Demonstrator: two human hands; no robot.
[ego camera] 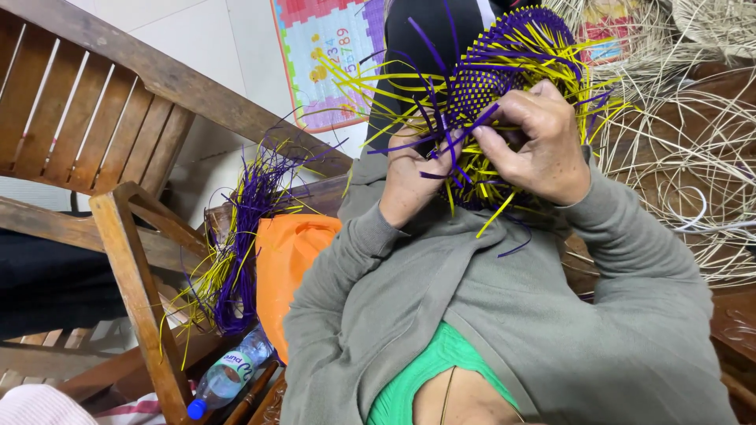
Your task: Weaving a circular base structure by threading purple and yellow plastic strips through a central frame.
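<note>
Both hands are up on a half-woven basket of purple and yellow plastic strips (496, 79), held in front of the chest with loose strip ends fanning out all round. Left hand (413, 177) is at the basket's lower left, fingers closed around purple strips at the weave edge. Right hand (535, 142) is just right of it, thumb and fingers pinched together on a purple strip close to the woven patch. Left of the basket, a loose bundle of purple and yellow strips (236, 252) hangs over a wooden slatted chair (118, 157). Orange plastic bag (287, 252) sits beside that bundle. Clear plastic bottle with blue cap (224, 378) lies below it. Pale cane coils (693, 157) are right of the basket.
</note>
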